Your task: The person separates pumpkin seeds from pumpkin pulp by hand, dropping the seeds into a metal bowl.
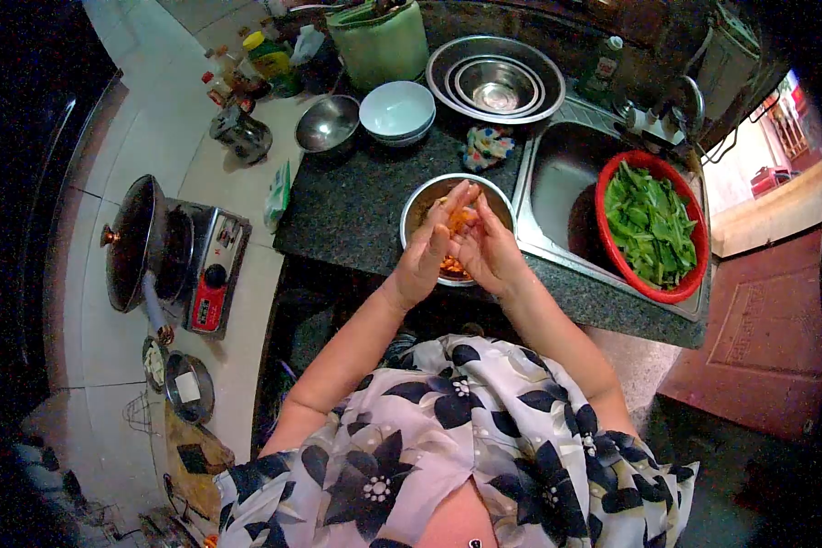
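My left hand (423, 253) and my right hand (490, 248) are over a steel bowl (412, 203) on the dark counter. Their palms face each other and the fingertips meet or nearly meet at the top. The fingers of both hands are stretched out, with a gap between the palms. Through that gap and below it show small orange pieces (454, 267) in the bowl, which look like chopped food. Whether any bits cling to the palms I cannot tell. Part of the bowl is hidden behind my hands.
Right of the bowl is a sink (557, 183), with a red basket (605, 239) of green leaves (650, 224) over it. Behind stand nested steel basins (438, 87), white bowls (397, 111) and a colourful cloth (489, 146). A stove (217, 269) with a lidded pan (135, 242) is left.
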Motion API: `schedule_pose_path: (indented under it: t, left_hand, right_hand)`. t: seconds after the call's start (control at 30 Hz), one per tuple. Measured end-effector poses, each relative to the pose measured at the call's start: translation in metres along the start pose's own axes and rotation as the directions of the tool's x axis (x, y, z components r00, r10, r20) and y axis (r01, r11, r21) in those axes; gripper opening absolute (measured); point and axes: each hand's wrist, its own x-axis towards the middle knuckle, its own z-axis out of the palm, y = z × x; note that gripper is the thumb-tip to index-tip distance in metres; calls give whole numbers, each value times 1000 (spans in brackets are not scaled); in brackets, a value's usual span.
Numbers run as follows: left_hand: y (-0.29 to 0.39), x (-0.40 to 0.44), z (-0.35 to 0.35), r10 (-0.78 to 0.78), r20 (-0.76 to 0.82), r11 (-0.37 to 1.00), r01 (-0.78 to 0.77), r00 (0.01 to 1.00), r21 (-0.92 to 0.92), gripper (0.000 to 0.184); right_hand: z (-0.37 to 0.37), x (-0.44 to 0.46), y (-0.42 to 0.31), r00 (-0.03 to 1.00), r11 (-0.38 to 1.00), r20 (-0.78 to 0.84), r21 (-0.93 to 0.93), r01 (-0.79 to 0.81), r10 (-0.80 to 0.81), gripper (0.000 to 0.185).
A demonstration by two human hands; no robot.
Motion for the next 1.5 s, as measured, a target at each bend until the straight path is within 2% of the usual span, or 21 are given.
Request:
schedule_pose_path:
  t: [0.07,0.1,0.13,0.27,0.33,0.37,0.43,0.47,0.5,0.6,0.7,0.8,0.9,1.2,1.33,1.4,1.43,1.5]
  left_hand:
    - [-3,1,0,68,-6,998,-68,998,4,77]
    - [2,2,1,91,-27,994,-89,996,66,81]
    - [1,3,1,93,-36,995,-91,995,48,82]
    - [3,3,-1,77,-32,997,-77,997,17,87]
    - [11,2,4,56,15,998,-56,998,22,90]
    - [11,2,5,69,28,994,-71,997,82,90]
    - [11,3,8,94,56,975,-104,994,199,92]
    - [12,4,10,113,0,984,-112,994,135,92]
    - [13,5,13,128,-57,990,-124,990,71,92]
    - [16,9,12,85,-189,970,-125,978,-211,89]
    - [23,10,5,-30,-230,892,-77,973,-445,83]
    - [23,10,2,-62,-231,863,-64,971,-500,84]
    - [22,9,3,-60,-222,879,-54,973,-474,81]
    - [8,5,-2,-98,-194,981,62,976,-184,62]
    - [3,2,-6,112,-179,981,-80,977,178,50]
    - [3,1,-5,158,-163,932,-93,974,350,44]
    - [6,1,-6,219,-111,843,-130,970,522,39]
    - [13,4,-7,304,25,571,-203,952,796,32]
  right_hand:
    - [-1,-1,-1,999,1000,49,-17,-17,18,50]
    - [-2,-1,-2,996,999,83,-26,-24,26,50]
    - [-2,-1,-3,993,999,117,-36,-31,35,50]
    - [-8,0,-5,999,1000,47,0,1,-1,48]
    - [-9,0,-5,994,1000,106,12,-8,7,45]
    - [-9,-1,-6,991,1000,136,17,-13,11,43]
    - [-5,-1,-4,976,993,216,-111,32,-8,40]
    - [-2,-3,-3,966,983,257,-174,59,-12,38]
    - [4,-7,-6,980,983,199,-179,37,0,36]
    - [-16,-1,-7,977,992,213,-118,49,-23,35]
    - [-17,-7,-11,970,993,244,114,-7,-22,42]
    - [-12,-10,-14,973,996,230,94,-7,-15,37]
    - [-13,-10,-15,973,990,232,140,-27,-6,38]
    - [-16,-9,-17,972,981,237,189,-52,6,42]
    - [-18,-9,-16,973,989,230,144,-38,4,40]
    - [-25,-6,-15,968,994,253,102,-24,-3,38]
    - [-26,-5,-14,963,994,271,110,-25,-5,36]
    - [-22,-5,-14,952,992,306,126,-28,-12,33]
